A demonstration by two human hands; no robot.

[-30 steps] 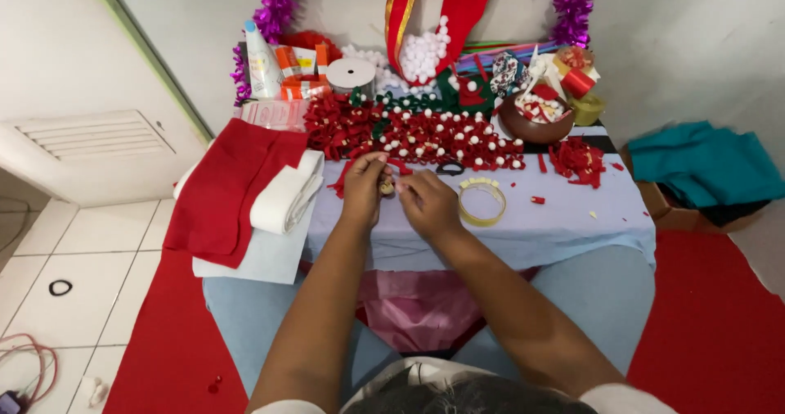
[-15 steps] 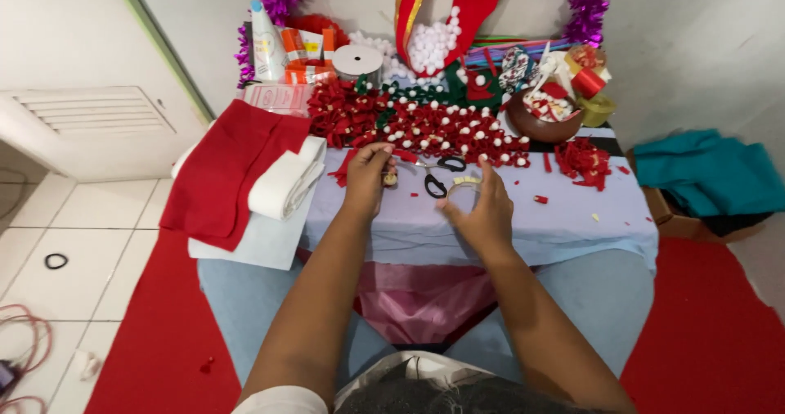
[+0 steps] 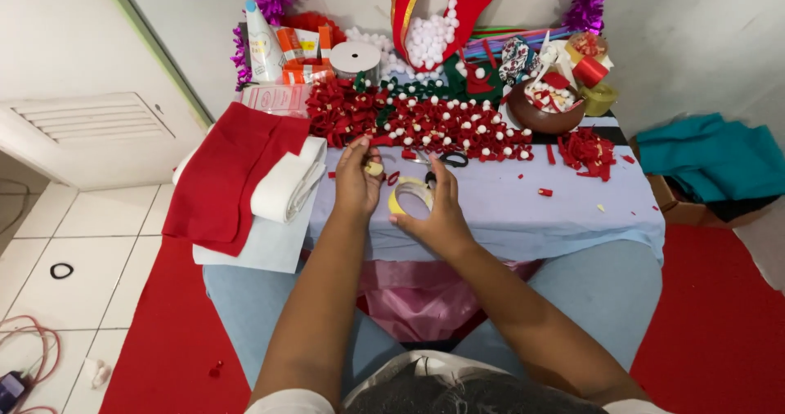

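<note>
Right hand [image 3: 437, 209] has picked up tape ring [image 3: 409, 195]

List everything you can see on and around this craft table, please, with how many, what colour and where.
Yellowish tape ring: one, table front, in the right hand.
Small cream piece: one, at the left fingertips.
Black-handled scissors: one, behind the ring.
Red ribbon bows with white pompoms: many, mid-table.
Red ribbon scraps: a pile, table right.
Brown bowl: one, back right.
White ribbon spool: one, back.
White glue bottle: one, back left.
Folded red felt: one, left edge.
Rolled white felt: one, beside it.
Teal cloth: one, far right.
Pale blue tablecloth: one.
Left hand: pinching the piece.
Right hand: gripping the ring.
</note>
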